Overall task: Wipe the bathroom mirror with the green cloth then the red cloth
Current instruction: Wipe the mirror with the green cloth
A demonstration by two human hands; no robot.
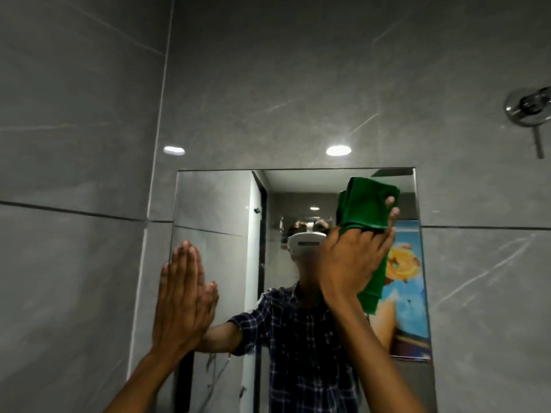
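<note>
A frameless rectangular mirror (220, 204) hangs on the grey tiled wall. My right hand (348, 263) presses a bunched green cloth (365, 204) against the glass near its upper right part; one end of the cloth hangs down below my palm. My left hand (182, 296) lies flat with fingers together against the mirror's left edge, holding nothing. The glass reflects a person in a checked shirt and a white headset. No red cloth is in view.
Grey marble-look tiles (74, 144) cover the wall around the mirror, with a corner seam to the left. A chrome shower valve (527, 110) sticks out at the upper right. A colourful poster (408, 278) shows in the reflection on the right.
</note>
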